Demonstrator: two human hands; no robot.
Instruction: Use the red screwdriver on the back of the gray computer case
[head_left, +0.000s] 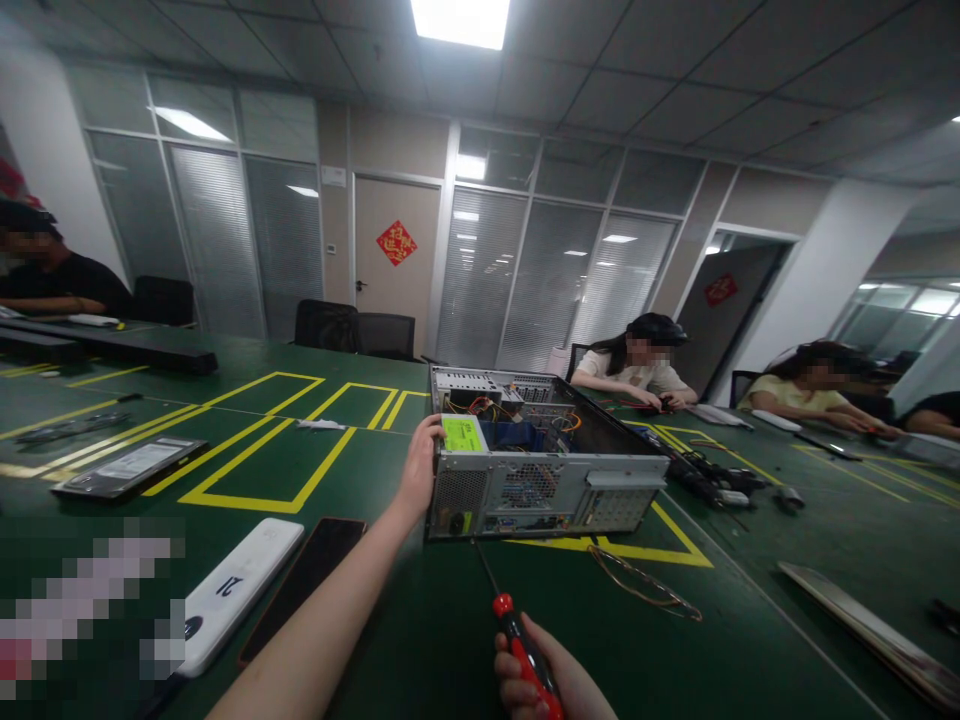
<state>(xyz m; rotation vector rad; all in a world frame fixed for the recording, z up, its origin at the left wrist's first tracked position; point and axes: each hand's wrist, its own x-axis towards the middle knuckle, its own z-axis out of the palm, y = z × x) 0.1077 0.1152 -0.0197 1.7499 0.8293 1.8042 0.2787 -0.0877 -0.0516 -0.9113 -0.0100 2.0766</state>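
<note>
An opened metal computer case (568, 470) lies on the green table, its rear panel towards me and its cables and boards showing from above. My left hand (420, 468) grips its left rear corner, beside the power supply with a bright green label (463, 434). In my right hand (559, 665) is a red and black screwdriver (517, 630), fingers wrapped round the handle. Its thin shaft points forward, the tip near the lower edge of the rear panel; whether it touches the case I cannot tell.
Left of my arm lie a dark phone (300, 580), a white device marked 21 (244, 590) and a hard drive (131, 467). Thin wires (645, 585) rest before the case. Black cables (712, 475) and a flat metal piece (862, 625) lie right. Several people sit around the table.
</note>
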